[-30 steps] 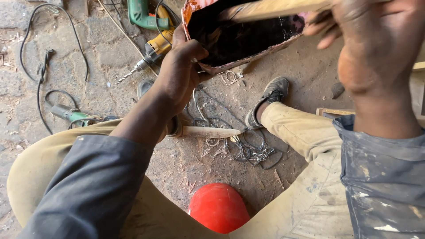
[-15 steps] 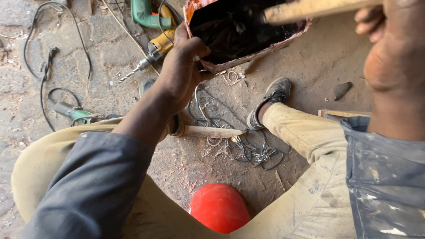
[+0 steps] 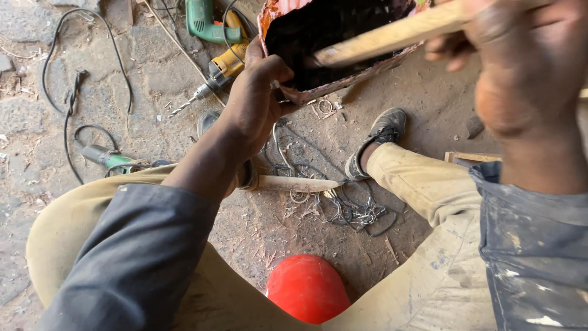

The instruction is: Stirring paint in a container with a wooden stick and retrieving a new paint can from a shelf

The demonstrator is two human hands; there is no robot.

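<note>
Gripping the basket [image 3: 367,76] rim, left hand [image 3: 257,101] fingers; right hand [image 3: 520,67] fingers around the stick [image 3: 392,37].

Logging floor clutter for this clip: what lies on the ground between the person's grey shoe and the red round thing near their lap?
In the head view, between the shoe and the red round thing lie tangled wire, wood shavings and dirt.

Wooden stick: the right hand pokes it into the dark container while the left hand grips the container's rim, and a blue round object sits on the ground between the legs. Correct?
Not quite. The head view shows the round object is red, not blue. The rest holds.
</note>
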